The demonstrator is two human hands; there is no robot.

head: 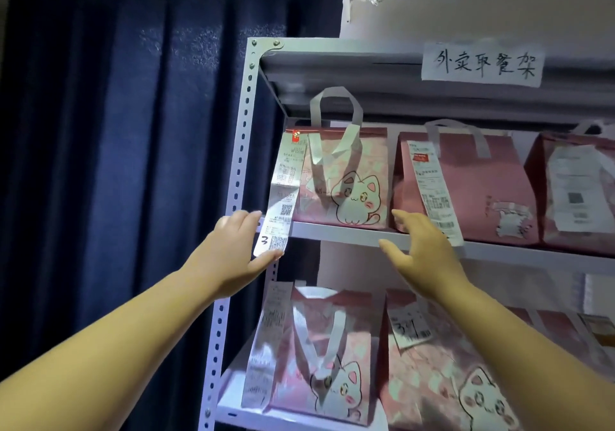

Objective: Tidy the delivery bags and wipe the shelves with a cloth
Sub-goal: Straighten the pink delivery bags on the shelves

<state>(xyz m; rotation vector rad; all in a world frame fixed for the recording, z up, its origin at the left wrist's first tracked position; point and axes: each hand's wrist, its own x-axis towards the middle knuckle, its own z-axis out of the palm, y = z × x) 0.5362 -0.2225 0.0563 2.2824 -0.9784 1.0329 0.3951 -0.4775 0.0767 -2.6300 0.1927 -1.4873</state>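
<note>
At centre frame, my left hand (233,247) and my right hand (422,250) reach toward the cat-print delivery bag (346,181) standing at the left end of the upper shelf (336,231). Both hands are spread apart and grip nothing. My left fingers (248,217) lie just beside the long receipt (278,197) that hangs from the bag's top over the shelf edge, with my thumb near its lower end; whether I touch the paper I cannot tell. My right hand is at the shelf edge, in front of the gap between this bag and the plain pink bag (479,184) to its right.

Judging by how things lie, little of the job looks done. The bags in the upper row stand upright but unevenly, receipts dangling at angles. At lower centre, the lower shelf's bags (319,357) lean and crowd together. No cloth shows anywhere in view, so the wiping seems not yet begun. A handwritten paper sign (482,64) is taped at upper right, and a navy curtain (116,164) fills the left side.
</note>
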